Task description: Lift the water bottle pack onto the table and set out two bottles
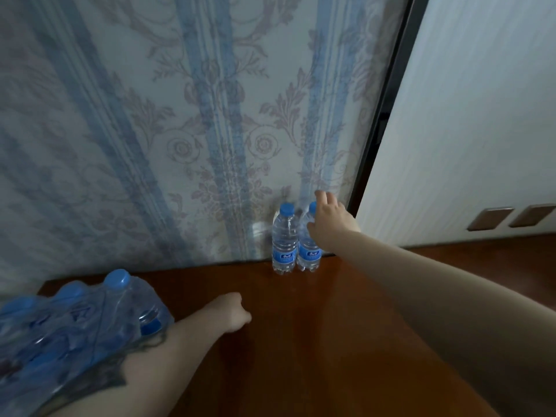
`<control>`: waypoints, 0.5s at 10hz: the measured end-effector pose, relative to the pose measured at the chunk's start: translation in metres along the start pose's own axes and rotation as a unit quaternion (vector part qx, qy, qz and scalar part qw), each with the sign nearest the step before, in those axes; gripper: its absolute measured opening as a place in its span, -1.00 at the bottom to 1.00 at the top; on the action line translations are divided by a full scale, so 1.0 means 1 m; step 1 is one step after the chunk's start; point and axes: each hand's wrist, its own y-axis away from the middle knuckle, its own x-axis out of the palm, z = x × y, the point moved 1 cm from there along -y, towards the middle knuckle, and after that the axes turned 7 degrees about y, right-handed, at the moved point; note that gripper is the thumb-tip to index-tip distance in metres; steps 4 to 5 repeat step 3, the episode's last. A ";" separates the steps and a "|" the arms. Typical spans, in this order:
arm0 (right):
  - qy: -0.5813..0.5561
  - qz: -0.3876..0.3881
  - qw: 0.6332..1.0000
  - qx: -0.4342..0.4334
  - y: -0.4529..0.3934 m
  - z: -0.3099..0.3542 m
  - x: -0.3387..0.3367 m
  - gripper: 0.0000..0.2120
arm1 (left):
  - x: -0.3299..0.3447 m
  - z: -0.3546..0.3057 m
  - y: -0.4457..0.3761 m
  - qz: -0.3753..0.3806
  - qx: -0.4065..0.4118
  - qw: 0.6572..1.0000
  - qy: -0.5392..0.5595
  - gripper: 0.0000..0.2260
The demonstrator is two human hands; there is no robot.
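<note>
Our right hand (329,218) grasped the second bottle (308,251) beside the first bottle (284,242); our left hand (230,311) lay clenched on the table (301,341).

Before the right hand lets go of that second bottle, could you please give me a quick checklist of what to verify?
1. Pack on table: ok. The water bottle pack lies at the near left of the table.
2. First bottle upright: ok. The left bottle stands by the wallpapered wall.
3. Second bottle upright: ok. The right bottle stands beside it, apparently touching.
4. Right hand grip: it wraps the right bottle's upper part; whether it is loosening, cannot tell.
5. Left hand out of the way: ok. It rests as a loose fist on the table, holding nothing.
</note>
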 end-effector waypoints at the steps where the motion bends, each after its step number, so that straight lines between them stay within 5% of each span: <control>1: 0.037 0.013 0.998 -0.040 0.008 -0.001 -0.010 -0.42 | -0.034 -0.031 0.011 -0.048 0.037 0.998 0.006 -0.48; 2: 0.077 0.026 0.995 -0.064 0.010 -0.002 -0.030 -0.48 | -0.072 -0.057 0.024 -0.083 0.067 0.993 0.042 -0.67; 3: 0.086 0.011 0.992 -0.090 0.008 -0.002 -0.054 -0.49 | -0.112 -0.079 0.040 -0.177 0.080 0.981 0.003 -0.65; 5: 0.086 0.011 0.992 -0.090 0.008 -0.002 -0.054 -0.49 | -0.112 -0.079 0.040 -0.177 0.080 0.981 0.003 -0.65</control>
